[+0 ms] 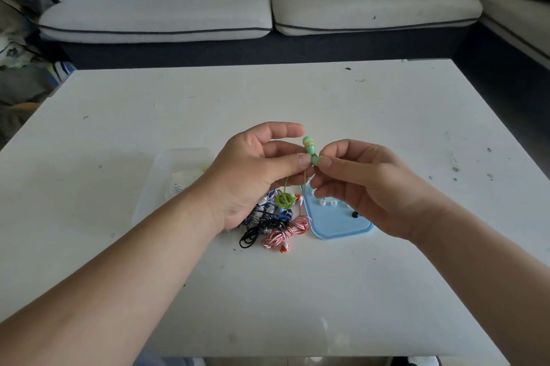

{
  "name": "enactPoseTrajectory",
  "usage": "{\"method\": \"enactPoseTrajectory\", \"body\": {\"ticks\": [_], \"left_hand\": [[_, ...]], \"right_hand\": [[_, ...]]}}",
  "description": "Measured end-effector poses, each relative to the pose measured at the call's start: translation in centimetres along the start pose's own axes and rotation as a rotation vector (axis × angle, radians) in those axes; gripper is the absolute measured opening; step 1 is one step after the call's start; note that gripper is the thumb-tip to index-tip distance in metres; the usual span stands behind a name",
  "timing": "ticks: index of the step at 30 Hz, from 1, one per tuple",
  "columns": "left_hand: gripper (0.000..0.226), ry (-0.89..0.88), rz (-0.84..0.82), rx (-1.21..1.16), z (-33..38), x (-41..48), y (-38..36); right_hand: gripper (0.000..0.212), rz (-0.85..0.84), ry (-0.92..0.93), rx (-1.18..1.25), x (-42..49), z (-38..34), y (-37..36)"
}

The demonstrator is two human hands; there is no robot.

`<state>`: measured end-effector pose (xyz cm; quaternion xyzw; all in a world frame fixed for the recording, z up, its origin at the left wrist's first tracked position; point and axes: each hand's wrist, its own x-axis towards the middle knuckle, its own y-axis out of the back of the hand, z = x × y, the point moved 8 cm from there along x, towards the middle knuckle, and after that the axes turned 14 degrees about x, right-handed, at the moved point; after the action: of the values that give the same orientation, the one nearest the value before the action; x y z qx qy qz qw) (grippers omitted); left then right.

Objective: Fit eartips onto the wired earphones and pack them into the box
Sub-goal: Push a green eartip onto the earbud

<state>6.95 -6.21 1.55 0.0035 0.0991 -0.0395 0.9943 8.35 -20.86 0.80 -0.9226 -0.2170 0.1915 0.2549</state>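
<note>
Both hands meet on the green earphones [309,145], held up at the frame's centre.

Nearest, just below centre, a pile of earphones [273,222] lies coiled on the table [297,291], touching a blue tray [336,225] that holds loose eartips [327,203]. Above these, the left hand [256,175] pinches the cables under 1 earbud [308,142], whose long axis stands nearly upright, nozzle end down toward the right hand [366,187]. That hand's thumb and forefinger clamp a green piece [316,160] touching the bud's lower end; eartip or 2nd bud, I cannot tell. The fit, I judge, turns on pushing along that upright axis. Behind the left wrist, centre left, sits the clear box [178,175]. Farthest, a sofa [268,8] fills the top.
</note>
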Motion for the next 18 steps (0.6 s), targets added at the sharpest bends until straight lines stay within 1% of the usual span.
{"method": "enactPoseTrajectory", "body": {"ticks": [3, 9, 18], "left_hand": [[0.04, 0.003, -0.02, -0.006, 0.1, -0.03, -0.14], [0.041, 0.009, -0.027, 0.002, 0.18, -0.06, -0.1], [0.04, 0.022, -0.024, 0.007, -0.03, -0.17, -0.2]], "right_hand": [[0.005, -0.01, -0.026, 0.044, 0.02, 0.22, 0.01], [0.013, -0.004, -0.051, 0.086, 0.17, 0.46, 0.36], [0.012, 0.013, -0.087, 0.11, 0.28, 0.94, 0.65]]}}
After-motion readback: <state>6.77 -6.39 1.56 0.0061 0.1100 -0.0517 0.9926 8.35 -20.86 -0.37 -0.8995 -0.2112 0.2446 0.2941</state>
